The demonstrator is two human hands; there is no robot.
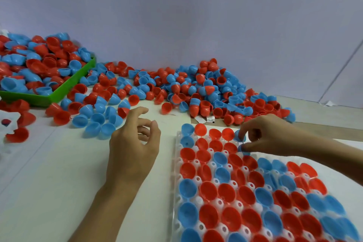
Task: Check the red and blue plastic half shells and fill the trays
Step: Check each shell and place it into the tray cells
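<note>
The right hand (261,135) is pinching a blue half shell (240,135) over the far row of the nearly full tray (176,163), while the left hand (135,141), loose and holding nothing, is hovering nearer the pile of shells (196,88) on the surface (49,173).

A clear plastic tray (175,163) with rows of round cups lies flat at the near right of the table (59,173), nearly every visible cup holding a red or blue half shell with its hollow side up. One blue half shell (240,136) at the far row of the tray is pinched by the right hand (261,133). A long loose heap of half shells (196,88), red and blue mixed and lying at all angles, runs along the back of the table. At the far left a green tray (64,88) is piled high with more.
</note>
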